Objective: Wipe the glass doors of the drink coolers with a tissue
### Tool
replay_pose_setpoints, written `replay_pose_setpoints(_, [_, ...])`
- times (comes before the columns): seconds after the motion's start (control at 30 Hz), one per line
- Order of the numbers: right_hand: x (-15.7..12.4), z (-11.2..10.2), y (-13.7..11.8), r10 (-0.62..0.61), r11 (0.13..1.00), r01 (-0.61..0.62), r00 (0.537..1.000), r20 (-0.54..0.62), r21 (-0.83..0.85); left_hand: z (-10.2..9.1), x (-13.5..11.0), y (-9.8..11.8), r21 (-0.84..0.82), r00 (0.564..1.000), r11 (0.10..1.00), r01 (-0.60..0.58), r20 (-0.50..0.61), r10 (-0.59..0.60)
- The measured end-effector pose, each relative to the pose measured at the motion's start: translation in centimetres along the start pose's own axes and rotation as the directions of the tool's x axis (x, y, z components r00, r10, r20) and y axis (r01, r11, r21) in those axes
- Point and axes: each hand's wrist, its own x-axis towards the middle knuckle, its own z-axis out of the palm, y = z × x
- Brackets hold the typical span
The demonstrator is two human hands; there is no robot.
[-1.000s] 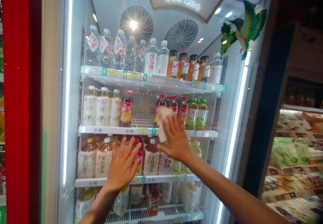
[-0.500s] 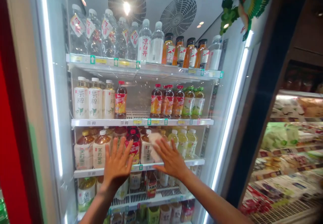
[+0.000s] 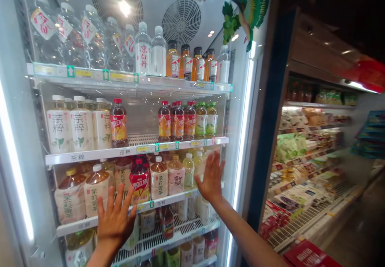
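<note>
Right hand [image 3: 211, 180] has shifted rightward across the cooler [image 3: 142, 116] front, now before the right end of the third shelf [image 3: 164, 202]. Grip flat, fingers extended; pale cloth [image 3: 207, 155] mostly hidden just behind them. Left hand [image 3: 116, 221] at left, lower: grip apart, fingers spread, nothing held. Red-labelled bottle [image 3: 140, 183] stands beyond, between the hands.

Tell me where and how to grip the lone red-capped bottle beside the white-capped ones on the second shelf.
Once past the glass, I'd grip the bottle just under its cap, where it narrows, coming from the front right: it stands upright, white-capped bottles crowd its left, and the next red-capped bottle stands well apart rightward.
</note>
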Motion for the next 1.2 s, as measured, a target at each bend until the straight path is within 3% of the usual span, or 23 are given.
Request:
replay_pose_setpoints(0.1, [-0.6,0.0,-0.5,-0.255,0.967,0.250,0.963,0.092,0.055,0.1,-0.1,0.0,0.014,1.000,1.000,-0.009,-0.009,0.009])
replay_pose_setpoints(0.13, [-0.6,0.1,-0.6,-0.246,0.969,0.242,0.966,0.079,0.056,0.1,-0.1,0.0,0.017,1.000,1.000,-0.011,-0.009,0.011])
replay_pose_setpoints(0.2, [-0.2,0.3,-0.6,-0.073,0.997,0.072,0.997,0.002,0.039,0.1,0.0,0.0,0.015,1.000,1.000,-0.010,-0.005,0.010])
replay_pose_setpoints(0.27, [-0.1,0.6,-1.1,0.064,0.997,-0.062,0.997,-0.034,0.051,0.0,0.0,0.0,0.016,1.000,1.000,-0.008,0.007,0.008])
replay_pose_setpoints(0.33, [-0.5,0.6,-1.8,-0.068,0.995,0.066,0.997,0.025,0.073,-0.2,0.1,0.1,0.028,0.999,1.000,-0.012,0.033,0.011])
replay_pose_setpoints(0.4, [-1.0,0.4,-2.4,-0.337,0.938,0.326,0.937,0.094,0.114,-0.7,0.1,0.0,0.036,0.997,0.999,-0.026,0.079,0.023])
replay_pose_setpoints(0.43, [-1.1,0.3,-2.4,-0.421,0.904,0.407,0.902,0.098,0.131,-1.2,0.1,-0.1,0.034,0.993,0.999,-0.038,0.109,0.034])
replay_pose_setpoints(0.47, [-1.1,0.1,-2.3,-0.428,0.899,0.415,0.900,0.084,0.139,-1.9,0.1,-0.3,0.028,0.988,0.998,-0.053,0.144,0.049])
replay_pose_setpoints(0.53, [-0.7,0.1,-2.1,-0.262,0.955,0.252,0.964,0.048,0.157,-3.8,-0.3,-0.9,0.018,0.976,0.998,-0.067,0.209,0.062])
replay_pose_setpoints(0.6, [-0.3,0.4,-2.2,-0.083,0.979,0.073,0.995,0.045,0.190,-6.5,-1.0,-2.2,0.032,0.971,0.999,-0.030,0.238,0.022])
replay_pose_setpoints(0.7, [-0.4,0.9,-3.9,-0.081,0.967,0.057,0.993,0.089,0.247,-11.2,-2.7,-5.7,0.073,0.969,0.981,0.180,0.157,-0.190])
replay_pose_setpoints(0.8, [-1.1,1.2,-6.9,-0.071,0.964,0.044,0.993,0.093,0.264,-14.6,-4.4,-10.6,0.059,0.881,0.880,0.471,0.020,-0.473])
replay_pose_setpoints(0.87, [-1.4,1.4,-9.0,-0.023,0.967,0.000,0.996,0.089,0.253,-15.5,-5.3,-13.7,0.024,0.813,0.813,0.581,0.015,-0.582])
replay_pose_setpoints(0.97, [-1.3,1.6,-11.7,0.034,0.974,-0.055,0.995,0.097,0.218,-14.7,-6.5,-16.7,-0.034,0.775,0.777,0.628,0.108,-0.622])
replay_pose_setpoints(1.07, [-1.1,1.4,-13.4,0.105,0.974,-0.127,0.986,0.127,0.185,-12.9,-8.2,-17.5,-0.101,0.735,0.731,0.674,0.180,-0.653])
replay_pose_setpoints(1.2, [-1.2,-0.2,-14.6,0.126,0.981,-0.150,0.975,0.186,0.121,-10.9,-9.9,-17.5,-0.131,0.603,0.589,0.797,0.222,-0.766])
